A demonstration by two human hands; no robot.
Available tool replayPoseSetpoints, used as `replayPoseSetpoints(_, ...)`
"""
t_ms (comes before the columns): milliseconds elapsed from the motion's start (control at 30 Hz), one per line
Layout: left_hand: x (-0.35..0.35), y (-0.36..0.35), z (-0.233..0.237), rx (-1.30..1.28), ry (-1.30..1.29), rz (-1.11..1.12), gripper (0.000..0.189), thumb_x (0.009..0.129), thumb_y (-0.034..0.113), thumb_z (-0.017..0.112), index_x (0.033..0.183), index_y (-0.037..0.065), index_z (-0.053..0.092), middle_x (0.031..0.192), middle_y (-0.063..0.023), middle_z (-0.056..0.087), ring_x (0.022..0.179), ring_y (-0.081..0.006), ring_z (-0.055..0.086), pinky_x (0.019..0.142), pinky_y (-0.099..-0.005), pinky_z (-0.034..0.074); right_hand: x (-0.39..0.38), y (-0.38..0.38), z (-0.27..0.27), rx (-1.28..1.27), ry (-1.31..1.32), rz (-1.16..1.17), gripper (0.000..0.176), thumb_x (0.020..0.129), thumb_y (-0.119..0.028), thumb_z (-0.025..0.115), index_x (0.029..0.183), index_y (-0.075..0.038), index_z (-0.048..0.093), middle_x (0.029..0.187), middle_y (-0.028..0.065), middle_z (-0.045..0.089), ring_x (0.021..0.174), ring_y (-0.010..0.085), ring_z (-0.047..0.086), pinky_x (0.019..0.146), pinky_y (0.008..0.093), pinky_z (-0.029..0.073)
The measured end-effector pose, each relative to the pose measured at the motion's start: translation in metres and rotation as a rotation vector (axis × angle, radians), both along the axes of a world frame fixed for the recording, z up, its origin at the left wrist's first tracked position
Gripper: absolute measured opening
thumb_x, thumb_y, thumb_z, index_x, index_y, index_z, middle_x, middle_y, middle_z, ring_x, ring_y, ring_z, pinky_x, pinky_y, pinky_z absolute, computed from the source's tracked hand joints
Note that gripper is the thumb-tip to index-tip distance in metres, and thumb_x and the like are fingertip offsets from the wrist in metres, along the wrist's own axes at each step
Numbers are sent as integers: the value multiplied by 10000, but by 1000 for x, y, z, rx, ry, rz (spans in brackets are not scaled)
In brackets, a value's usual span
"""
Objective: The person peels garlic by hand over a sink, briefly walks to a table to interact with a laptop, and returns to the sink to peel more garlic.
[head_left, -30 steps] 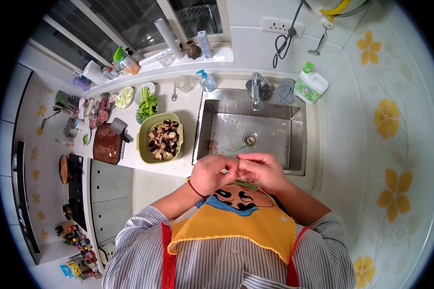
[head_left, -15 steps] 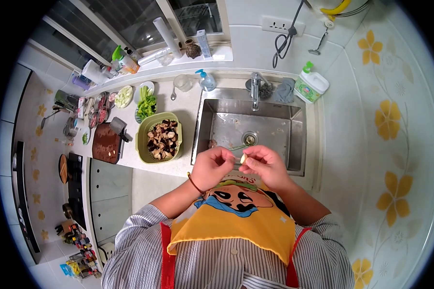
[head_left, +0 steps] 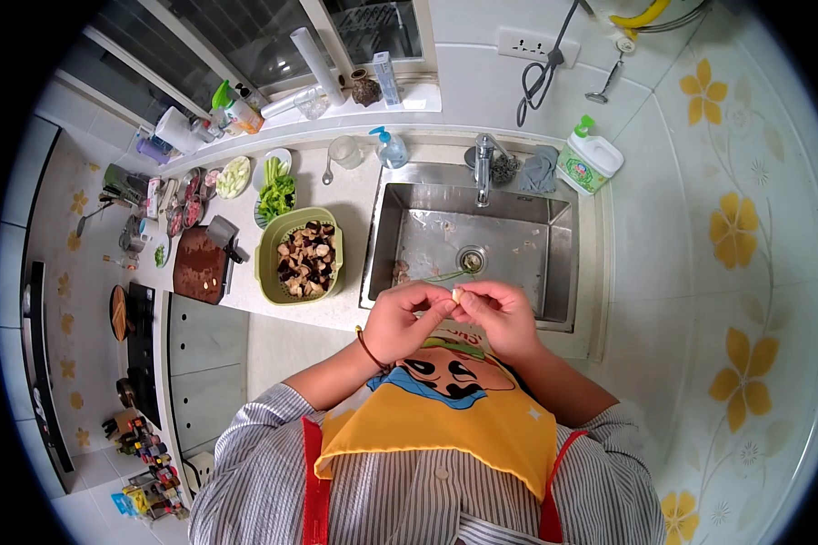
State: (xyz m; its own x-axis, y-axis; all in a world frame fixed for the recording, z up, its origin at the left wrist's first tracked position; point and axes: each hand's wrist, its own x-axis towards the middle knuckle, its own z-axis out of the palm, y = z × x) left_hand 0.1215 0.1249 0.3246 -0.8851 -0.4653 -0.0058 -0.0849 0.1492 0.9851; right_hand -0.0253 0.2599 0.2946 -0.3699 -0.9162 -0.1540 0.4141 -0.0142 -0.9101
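A small pale garlic clove [head_left: 457, 295] is pinched between the fingertips of both hands, above the near edge of the sink [head_left: 563, 263]. My left hand [head_left: 404, 318] is closed, its thumb and forefinger touching the clove from the left. From the right, my right hand [head_left: 500, 318] grips the clove with thumb and forefinger. The fingers cover part of it. Inside the sink, pale peel scraps and a thin green stalk [head_left: 445, 275] lie around the drain [head_left: 472, 260].
Left of the sink stands a green basket [head_left: 262, 263] of cut mushrooms. Beyond it are a brown cutting board [head_left: 197, 268] with a cleaver [head_left: 224, 235], leafy greens [head_left: 276, 195] and several dishes. A faucet [head_left: 483, 173], soap bottle [head_left: 391, 150] and detergent jug [head_left: 591, 162] line the back.
My left hand has moved right and now meets my right hand at the clove; a gap with a thin strip between them has closed. The view has shifted slightly.
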Motion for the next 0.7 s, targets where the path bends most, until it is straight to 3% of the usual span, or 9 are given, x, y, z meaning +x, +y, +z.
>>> replayPoseSetpoints(300, -3, -1, 10, -360, 55, 51, 102, 873, 75, 721, 947, 6, 712, 874, -122, 724, 789, -244, 707, 711, -315, 550, 11, -2, -7, -142, -180, -108, 213, 979, -44, 609, 1178, 29, 612, 1068, 88, 677, 960, 154, 669, 844, 294, 570)
replayPoseSetpoints(433, -3, 0, 12, -447, 74, 55, 93, 866, 69, 715, 938, 9, 713, 860, -126, 726, 770, -259, 710, 689, -332, 556, 10, -3, -9, -93, -31, -110, 199, 963, -40, 638, 1145, 36, 614, 1050, 95, 679, 961, 154, 670, 846, 303, 574)
replayPoseSetpoints(700, -3, 2, 10, -366, 34, 57, 95, 862, 90, 720, 898, 3, 726, 828, -133, 730, 715, -244, 719, 641, -324, 570, 9, -2, -12, -18, -16, -102, 196, 960, -62, 655, 1114, 47, 606, 1018, 110, 685, 915, 158, 685, 802, 301, 594)
